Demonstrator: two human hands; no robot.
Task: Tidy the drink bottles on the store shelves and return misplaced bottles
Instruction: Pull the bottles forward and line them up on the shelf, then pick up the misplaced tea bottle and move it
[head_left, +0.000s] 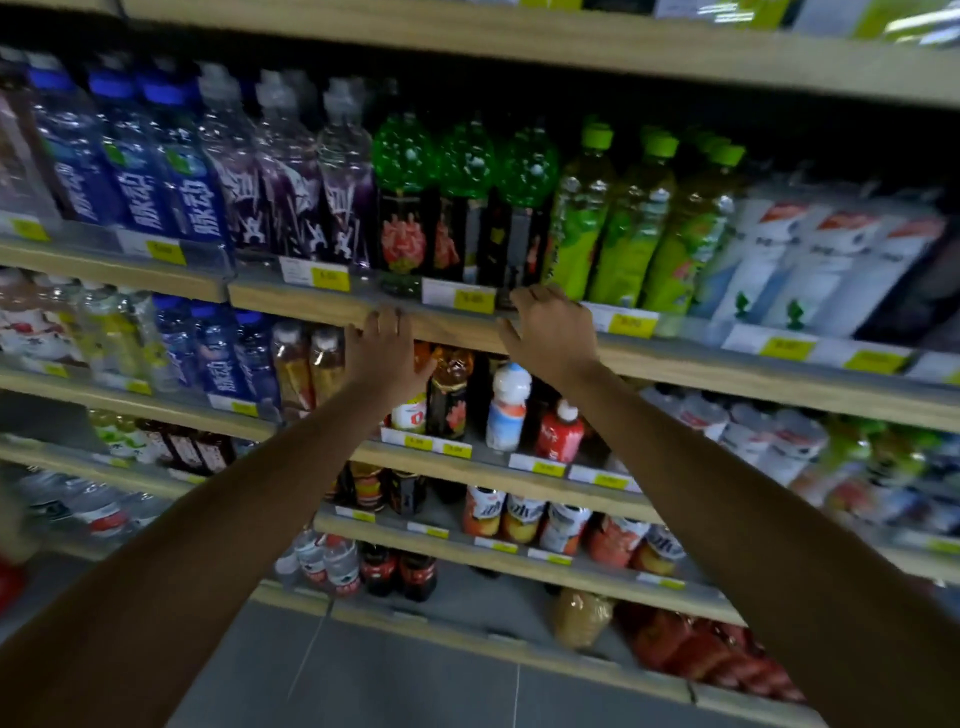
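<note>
Directly ahead, drink bottles stand in rows on the store shelves: green-topped bottles (462, 202) with dark labels on the upper shelf (322, 306), yellow-green tea bottles (623, 223) beside them. Both hands reach to that shelf's front edge, empty, the left hand (384, 353) with fingers spread, the right hand (550, 332) loosely open near a price tag (460, 297).

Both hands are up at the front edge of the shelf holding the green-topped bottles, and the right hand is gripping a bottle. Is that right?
Not quite. The head view shows the right hand empty, fingers spread open on the shelf edge below the green-topped bottles. The left hand is also at that edge, empty.
</note>
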